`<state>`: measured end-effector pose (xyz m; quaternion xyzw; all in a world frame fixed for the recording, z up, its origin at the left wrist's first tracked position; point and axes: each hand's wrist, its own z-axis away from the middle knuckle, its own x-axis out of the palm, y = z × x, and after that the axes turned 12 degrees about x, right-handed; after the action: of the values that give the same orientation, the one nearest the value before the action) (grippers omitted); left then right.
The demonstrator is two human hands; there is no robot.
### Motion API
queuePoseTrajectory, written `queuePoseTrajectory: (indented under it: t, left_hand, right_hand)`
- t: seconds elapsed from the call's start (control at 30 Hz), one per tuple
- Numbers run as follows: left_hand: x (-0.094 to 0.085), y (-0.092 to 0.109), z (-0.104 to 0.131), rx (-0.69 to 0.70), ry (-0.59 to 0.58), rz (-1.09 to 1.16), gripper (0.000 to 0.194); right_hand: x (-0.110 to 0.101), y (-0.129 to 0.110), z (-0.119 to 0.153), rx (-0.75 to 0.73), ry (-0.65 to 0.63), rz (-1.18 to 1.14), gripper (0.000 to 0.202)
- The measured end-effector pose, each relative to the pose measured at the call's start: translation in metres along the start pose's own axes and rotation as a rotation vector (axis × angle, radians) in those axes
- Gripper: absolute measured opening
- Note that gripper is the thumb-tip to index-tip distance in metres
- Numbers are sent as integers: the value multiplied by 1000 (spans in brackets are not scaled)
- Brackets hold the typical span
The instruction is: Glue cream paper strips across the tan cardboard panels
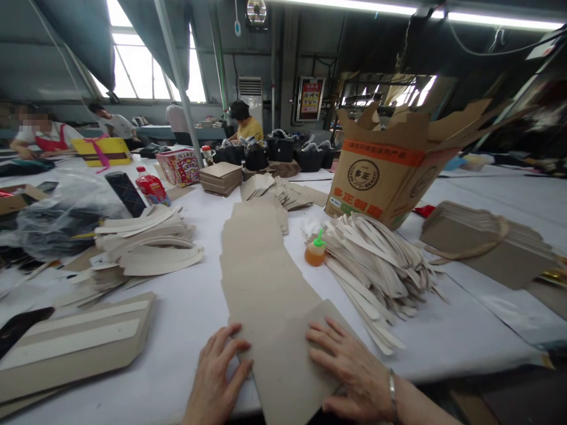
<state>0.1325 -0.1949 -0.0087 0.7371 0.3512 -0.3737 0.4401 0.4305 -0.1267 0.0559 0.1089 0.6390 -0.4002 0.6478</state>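
A long row of overlapping grey-brown cardboard sheets (pixel 266 277) runs from the table's front edge away from me. My left hand (pixel 224 369) rests against the left edge of the nearest sheets, fingers spread and slightly bent. On the right, my right hand (pixel 343 369) lies over the corner of a sheet, its fingers stretched out on the surface and its thumb by the lower edge. A metal bangle (pixel 392 392) circles the right wrist. Beyond that hand lie a heap of pale cardboard strips (pixel 376 254) and a small glue bottle (pixel 315 254) with a green nozzle.
At left are cardboard panels with white strips (pixel 80 342) and a pile of curved pieces (pixel 150 236). An open carton (pixel 376 171) stands behind the strips. Tied boards (pixel 482 242) lie far right. A red bottle (pixel 151 186) and black bags (pixel 280 146) stand farther back; several people work beyond.
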Motion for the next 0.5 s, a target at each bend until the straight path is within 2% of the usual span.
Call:
queuePoseTrajectory:
  t: [0.2,0.5]
  left_hand:
    - [-4,1,-1,6,-39,39,19]
    - [-4,2,0,-28,-67,63,21]
  right_hand:
    - [7,7,6,-153,24,117,54]
    - [21,15,9,-227,206,202,40]
